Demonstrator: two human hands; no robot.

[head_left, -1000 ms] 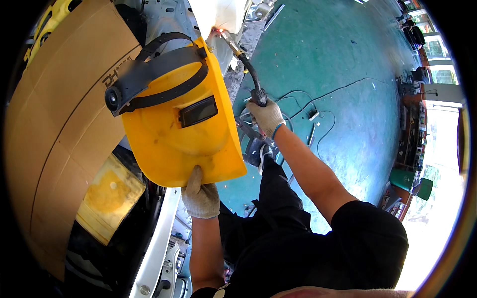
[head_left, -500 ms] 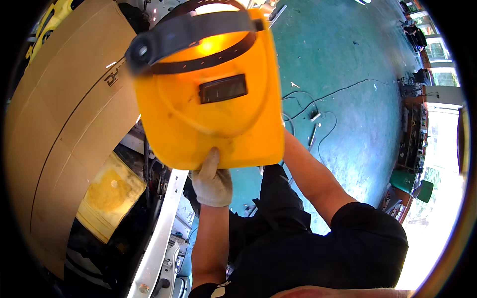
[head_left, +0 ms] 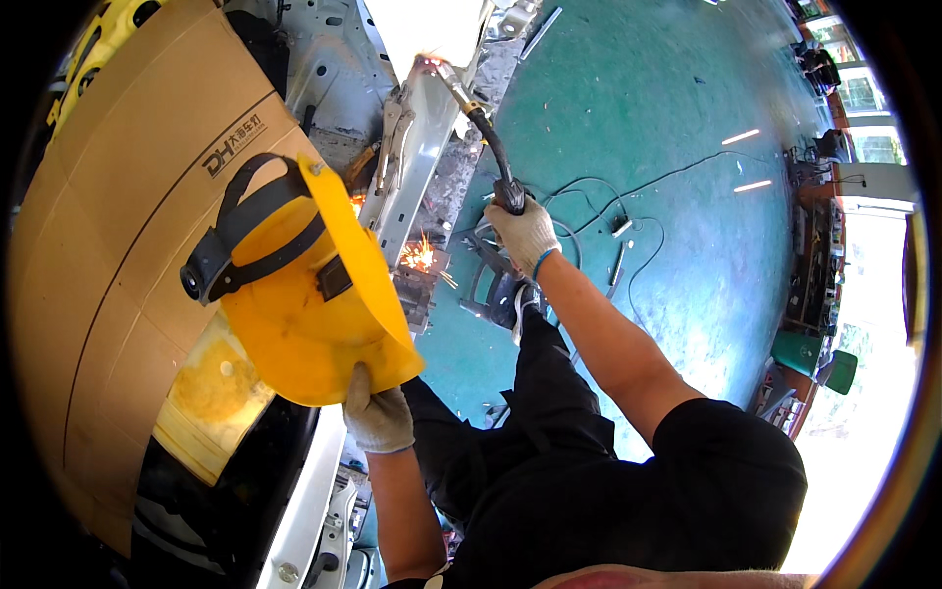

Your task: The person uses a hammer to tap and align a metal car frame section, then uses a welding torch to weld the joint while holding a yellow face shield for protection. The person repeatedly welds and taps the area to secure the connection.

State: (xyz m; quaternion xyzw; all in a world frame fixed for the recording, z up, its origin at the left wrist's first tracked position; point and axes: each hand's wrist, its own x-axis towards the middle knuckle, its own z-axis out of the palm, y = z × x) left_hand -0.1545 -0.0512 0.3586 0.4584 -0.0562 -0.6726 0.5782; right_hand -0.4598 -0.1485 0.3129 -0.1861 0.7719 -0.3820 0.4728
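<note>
My gloved left hand (head_left: pixel 378 410) pinches the lower rim of a yellow welding mask (head_left: pixel 285 339), its thumb on the inner face. Tilted to the left, the mask shows its black headband and small dark window. In my gloved right hand (head_left: pixel 523 234) is the black handle of a welding torch (head_left: pixel 489 137). The torch's metal nozzle reaches up to a glowing spot on a light grey metal car-body panel (head_left: pixel 427 128). Locking pliers (head_left: pixel 394 142) are clamped along that panel. Orange sparks (head_left: pixel 419 253) scatter below it, over a metal block.
A large cardboard sheet (head_left: pixel 118 245) covers the left side, near a stained yellowish pad (head_left: pixel 216 393). Cables (head_left: pixel 628 201) snake over the green floor (head_left: pixel 687 118). Shelving (head_left: pixel 810 255) and a green bin (head_left: pixel 797 355) line the right.
The mask has moved left and down with my left hand and turned sideways. My right hand, the torch and the metal panel, hidden behind it before, now show. Sparks fly over the floor.
</note>
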